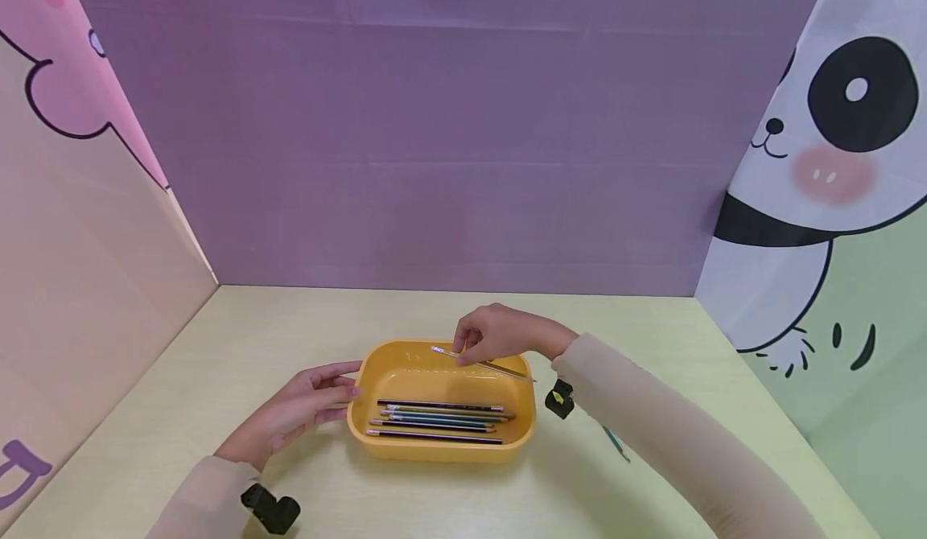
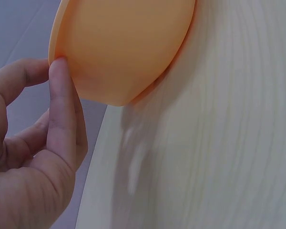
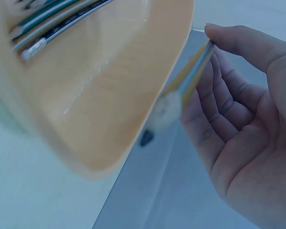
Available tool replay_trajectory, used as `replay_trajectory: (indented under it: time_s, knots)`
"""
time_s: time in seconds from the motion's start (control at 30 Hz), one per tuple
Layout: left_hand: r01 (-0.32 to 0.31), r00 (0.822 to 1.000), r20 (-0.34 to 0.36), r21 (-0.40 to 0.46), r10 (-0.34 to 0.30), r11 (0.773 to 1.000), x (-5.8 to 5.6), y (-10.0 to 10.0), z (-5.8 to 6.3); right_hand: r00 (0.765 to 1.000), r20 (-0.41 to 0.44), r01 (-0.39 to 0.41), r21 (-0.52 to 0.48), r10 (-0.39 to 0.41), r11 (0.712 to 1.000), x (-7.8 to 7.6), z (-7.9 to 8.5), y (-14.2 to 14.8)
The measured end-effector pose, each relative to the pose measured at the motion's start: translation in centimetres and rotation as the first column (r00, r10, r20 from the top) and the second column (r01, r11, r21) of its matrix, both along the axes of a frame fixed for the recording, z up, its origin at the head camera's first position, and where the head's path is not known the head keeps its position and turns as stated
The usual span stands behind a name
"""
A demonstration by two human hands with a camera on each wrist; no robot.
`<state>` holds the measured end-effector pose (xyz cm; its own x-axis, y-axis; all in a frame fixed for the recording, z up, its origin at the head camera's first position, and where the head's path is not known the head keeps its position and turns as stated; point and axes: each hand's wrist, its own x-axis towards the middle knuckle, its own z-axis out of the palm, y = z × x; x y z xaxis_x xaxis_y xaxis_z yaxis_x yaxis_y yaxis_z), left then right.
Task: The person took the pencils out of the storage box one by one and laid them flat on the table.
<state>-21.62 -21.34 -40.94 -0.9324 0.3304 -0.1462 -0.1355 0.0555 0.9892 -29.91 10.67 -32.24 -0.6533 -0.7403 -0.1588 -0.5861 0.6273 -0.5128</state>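
A yellow plastic bin (image 1: 442, 452) stands on the table, with several pencils (image 1: 438, 421) lying lengthwise along its near side. At its left end, my left hand (image 1: 307, 402) pinches the rim between thumb and fingers; the left wrist view shows the thumb (image 2: 61, 105) on the outer wall. Over the bin's far right part, my right hand (image 1: 500, 335) pinches a pencil (image 1: 503, 368) between thumb and forefinger. Its sharpened dark tip (image 3: 147, 137) points toward the right wrist camera, and its other end points left above the bin.
A teal pencil (image 1: 615, 444) lies on the pale wooden table (image 1: 290, 330) right of the bin, partly covered by the right sleeve (image 1: 652, 418). A purple wall (image 1: 456, 153) rises behind the table, with cartoon-printed panels (image 1: 811, 281) at both sides.
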Motion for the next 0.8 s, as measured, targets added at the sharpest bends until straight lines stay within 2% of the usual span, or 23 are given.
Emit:
replay_trajectory:
  time_s: [0.4,0.8]
  knots:
    - [-0.007,1.0,0.007,-0.011,0.007,1.0,0.0,0.0,0.0,0.996,0.002,0.089,-0.026,-0.089,0.996,0.6,0.4,3.6]
    - [-0.002,1.0,0.003,-0.012,0.002,1.0,0.0,-0.1,-0.1,0.989,0.019,0.15,-0.045,-0.15,0.988,0.7,0.0,7.0]
